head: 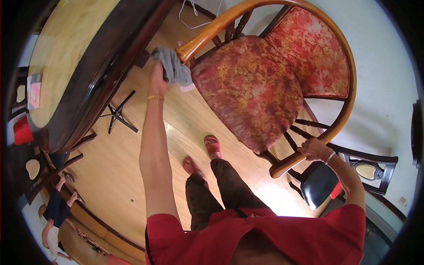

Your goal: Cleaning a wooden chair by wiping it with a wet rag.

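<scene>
A large chair with a curved wooden armrest rail and a red floral cushioned seat stands before me. My left hand holds a grey cloth against the front end of the rail on the chair's left side; the cloth hides part of the fingers. My right hand grips the rail near its other rounded end. Dark turned spindles join the rail to the seat.
A dark wooden table with a pale top is at the left. A black star-shaped base stands under its edge. A black-seated chair is at the right, a white cable at the top. Another person is at the lower left.
</scene>
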### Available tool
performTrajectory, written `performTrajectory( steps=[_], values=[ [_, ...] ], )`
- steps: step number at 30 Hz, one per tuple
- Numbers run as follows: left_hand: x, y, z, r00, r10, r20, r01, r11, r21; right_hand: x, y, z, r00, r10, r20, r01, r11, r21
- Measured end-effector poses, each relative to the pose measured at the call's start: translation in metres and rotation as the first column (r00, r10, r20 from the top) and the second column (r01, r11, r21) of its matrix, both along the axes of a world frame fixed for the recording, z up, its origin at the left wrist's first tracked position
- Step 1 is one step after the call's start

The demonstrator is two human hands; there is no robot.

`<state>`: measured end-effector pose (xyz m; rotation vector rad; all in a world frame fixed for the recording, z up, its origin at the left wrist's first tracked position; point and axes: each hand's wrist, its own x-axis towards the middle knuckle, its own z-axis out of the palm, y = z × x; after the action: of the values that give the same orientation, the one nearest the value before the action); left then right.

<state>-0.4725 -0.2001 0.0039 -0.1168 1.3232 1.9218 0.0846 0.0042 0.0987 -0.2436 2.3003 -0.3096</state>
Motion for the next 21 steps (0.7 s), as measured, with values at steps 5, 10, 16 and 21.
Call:
performTrajectory(
  steps=[5,10,16,21],
  values=[
    [-0.031,0.019,0.016,0.961,-0.238,-0.141,0.202,0.951,-0.234,0.005,-0.012,-0.005,0.974,-0.183,-0.136,0.200,0.972,0.121],
    [-0.039,0.010,-0.004,0.941,-0.327,-0.087,0.316,0.942,-0.115,0.015,-0.017,-0.005,0.976,-0.205,-0.066,0.216,0.913,0.347],
    [-0.024,-0.016,-0.017,0.917,-0.397,-0.040,0.394,0.917,-0.061,0.012,-0.022,-0.007,0.953,-0.301,-0.027,0.256,0.758,0.600],
    [0.005,-0.041,-0.030,0.920,-0.380,0.095,0.381,0.925,0.008,0.012,-0.045,0.009,0.709,-0.685,-0.172,0.604,0.462,0.650]
  ],
)
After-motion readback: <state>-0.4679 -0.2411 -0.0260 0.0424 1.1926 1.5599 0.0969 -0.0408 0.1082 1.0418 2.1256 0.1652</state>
